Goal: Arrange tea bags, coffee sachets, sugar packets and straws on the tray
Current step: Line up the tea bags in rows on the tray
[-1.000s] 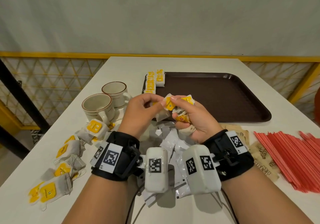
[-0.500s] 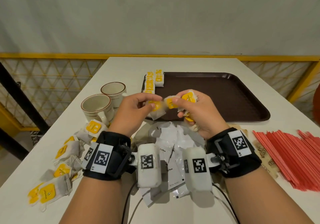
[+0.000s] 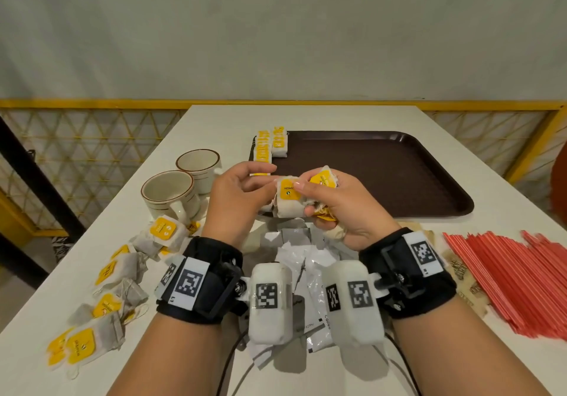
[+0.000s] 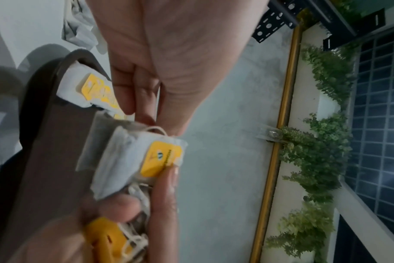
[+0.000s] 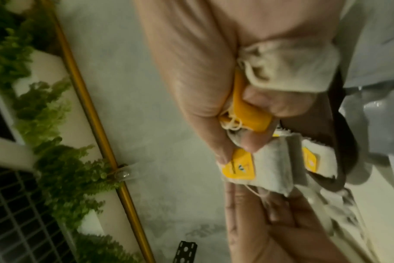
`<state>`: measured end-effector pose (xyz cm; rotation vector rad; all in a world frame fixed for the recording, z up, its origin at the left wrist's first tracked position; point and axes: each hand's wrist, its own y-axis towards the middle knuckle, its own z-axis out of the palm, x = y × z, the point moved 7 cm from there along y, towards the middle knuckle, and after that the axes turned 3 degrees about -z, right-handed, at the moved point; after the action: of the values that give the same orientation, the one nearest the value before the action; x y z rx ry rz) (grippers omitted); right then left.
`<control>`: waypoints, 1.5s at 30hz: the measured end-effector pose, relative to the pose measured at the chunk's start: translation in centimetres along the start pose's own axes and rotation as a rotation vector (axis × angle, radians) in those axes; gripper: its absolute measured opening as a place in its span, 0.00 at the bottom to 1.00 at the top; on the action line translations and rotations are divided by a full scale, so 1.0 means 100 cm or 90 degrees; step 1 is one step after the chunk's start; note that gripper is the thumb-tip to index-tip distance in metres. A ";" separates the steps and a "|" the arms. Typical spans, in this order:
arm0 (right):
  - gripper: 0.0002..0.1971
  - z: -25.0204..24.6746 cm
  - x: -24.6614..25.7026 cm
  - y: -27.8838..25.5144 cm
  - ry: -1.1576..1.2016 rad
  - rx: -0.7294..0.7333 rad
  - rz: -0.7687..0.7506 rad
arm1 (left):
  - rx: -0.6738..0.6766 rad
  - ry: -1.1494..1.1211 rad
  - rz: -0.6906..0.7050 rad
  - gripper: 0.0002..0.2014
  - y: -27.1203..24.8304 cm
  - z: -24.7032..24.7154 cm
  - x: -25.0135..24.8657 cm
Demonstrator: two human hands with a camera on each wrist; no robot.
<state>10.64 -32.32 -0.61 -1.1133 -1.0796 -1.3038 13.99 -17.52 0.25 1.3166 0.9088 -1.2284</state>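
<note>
Both hands meet above the near left corner of the brown tray (image 3: 399, 181). My right hand (image 3: 334, 208) grips a bunch of tea bags (image 3: 323, 179) with yellow tags; its thumb presses the tag of the front tea bag (image 3: 288, 197) (image 4: 133, 160) (image 5: 259, 169). My left hand (image 3: 242, 193) pinches the edge of that same front bag between thumb and fingers. Rows of tea bags (image 3: 271, 147) lie in the tray's far left corner. Loose tea bags (image 3: 116, 276) lie on the table at the left. Red straws (image 3: 515, 276) lie at the right.
Two cream cups (image 3: 184, 181) stand left of the tray. White coffee sachets (image 3: 303, 260) lie under my wrists and brown sugar packets (image 3: 460, 273) lie beside the straws. A yellow railing (image 3: 92, 104) runs behind the white table (image 3: 306, 116).
Both hands have risen a little toward the tray. The front tea bag now stands upright between the two hands, its yellow tag facing me.
</note>
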 end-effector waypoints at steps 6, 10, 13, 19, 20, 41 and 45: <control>0.04 -0.001 -0.004 0.003 0.022 -0.048 -0.009 | 0.014 -0.056 -0.009 0.08 -0.001 0.003 0.000; 0.06 -0.003 -0.007 0.003 0.074 -0.065 0.010 | 0.021 -0.030 -0.002 0.07 -0.003 0.007 -0.002; 0.05 -0.003 -0.009 0.003 0.109 -0.056 0.019 | 0.079 0.032 0.042 0.13 -0.005 0.017 -0.004; 0.16 0.000 -0.012 0.004 0.174 -0.028 0.082 | 0.060 0.225 0.100 0.21 -0.006 0.016 -0.003; 0.20 0.001 -0.014 0.005 0.178 -0.020 0.097 | 0.047 0.238 0.098 0.21 -0.006 0.016 -0.004; 0.23 0.014 -0.035 0.002 0.203 0.096 0.257 | 0.066 0.096 0.029 0.05 0.000 0.008 0.001; 0.23 0.007 -0.029 0.005 0.250 0.082 0.214 | -0.017 -0.008 -0.004 0.10 0.005 -0.007 0.001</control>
<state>11.16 -31.17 -3.34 -0.8517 -0.6429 -1.1067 14.67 -16.88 0.16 1.2850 0.9176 -1.2246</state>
